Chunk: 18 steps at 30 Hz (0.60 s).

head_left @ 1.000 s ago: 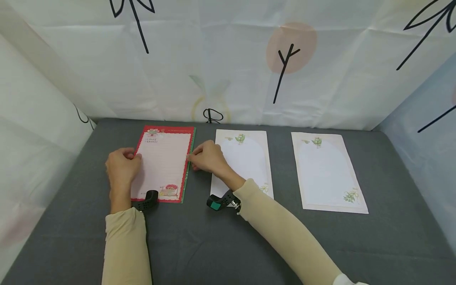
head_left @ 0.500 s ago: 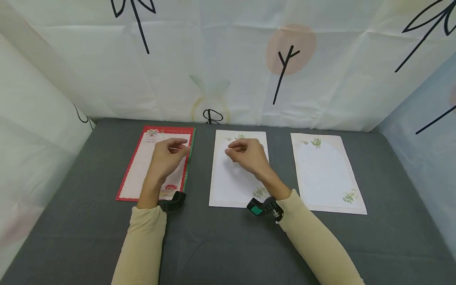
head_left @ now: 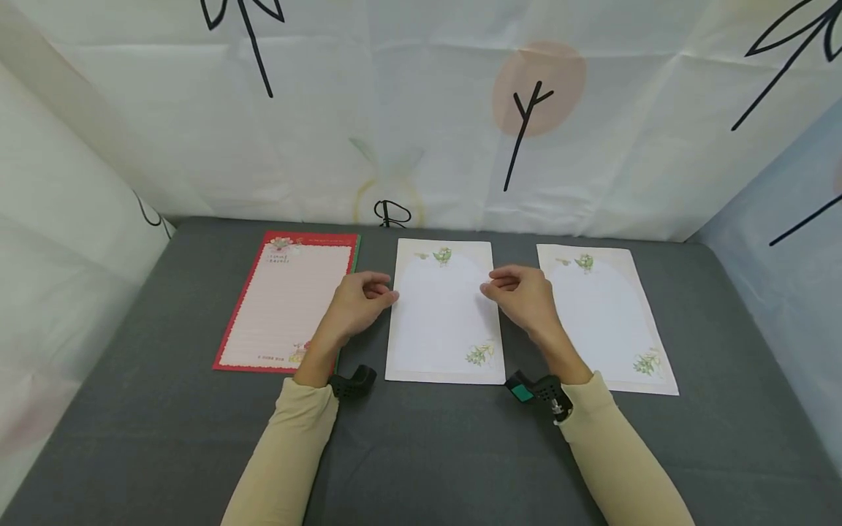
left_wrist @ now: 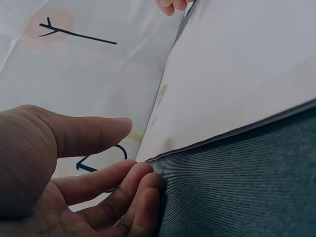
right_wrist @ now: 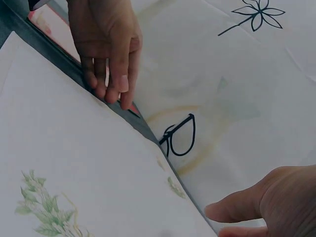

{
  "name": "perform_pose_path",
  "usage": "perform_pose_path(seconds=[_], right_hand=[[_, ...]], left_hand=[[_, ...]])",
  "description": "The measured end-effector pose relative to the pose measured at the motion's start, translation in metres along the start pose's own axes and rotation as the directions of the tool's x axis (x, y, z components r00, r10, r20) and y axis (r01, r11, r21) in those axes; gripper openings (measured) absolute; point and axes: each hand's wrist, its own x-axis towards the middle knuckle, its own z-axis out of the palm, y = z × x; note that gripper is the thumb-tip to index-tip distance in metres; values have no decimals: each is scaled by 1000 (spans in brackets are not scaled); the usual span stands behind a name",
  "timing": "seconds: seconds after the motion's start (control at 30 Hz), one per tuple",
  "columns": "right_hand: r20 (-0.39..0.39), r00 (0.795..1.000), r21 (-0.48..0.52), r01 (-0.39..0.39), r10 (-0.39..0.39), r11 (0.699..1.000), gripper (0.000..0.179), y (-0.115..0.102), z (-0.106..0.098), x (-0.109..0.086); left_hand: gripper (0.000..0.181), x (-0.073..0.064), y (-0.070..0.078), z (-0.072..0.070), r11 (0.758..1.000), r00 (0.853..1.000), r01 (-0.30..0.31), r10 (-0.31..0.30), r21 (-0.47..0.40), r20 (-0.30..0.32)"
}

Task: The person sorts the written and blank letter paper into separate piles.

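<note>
Flat on the table lies a white sheet of letter paper [head_left: 441, 314] with green leaf prints, in the middle of the head view. My left hand [head_left: 358, 303] is at its left edge, fingertips down by the edge; in the left wrist view, the thumb [left_wrist: 106, 133] stands apart from the fingers. At the sheet's right edge is my right hand [head_left: 524, 296], fingers bent loosely. The right wrist view shows its thumb [right_wrist: 237, 205] near the paper's border, with the other fingers mostly out of frame. Neither hand visibly pinches the paper.
On the left lies a red-bordered lined sheet [head_left: 283, 314], with a green edge [head_left: 356, 256] showing beneath it. A second leaf-printed sheet [head_left: 605, 321] lies on the right. The dark grey tabletop [head_left: 421, 453] ends at a patterned white cloth [head_left: 421, 131] behind.
Both hands have left the sides of the red-bordered sheet and moved right to either side of the middle leaf-printed sheet. The sheets look unmoved.
</note>
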Motion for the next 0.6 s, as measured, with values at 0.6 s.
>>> perform_pose_path(seconds=[0.6], right_hand=[[106,990,-91,-80,90,993,35,10,-9,3]], left_hand=[[51,2,-1,5,999,998,28,-30,18,64]])
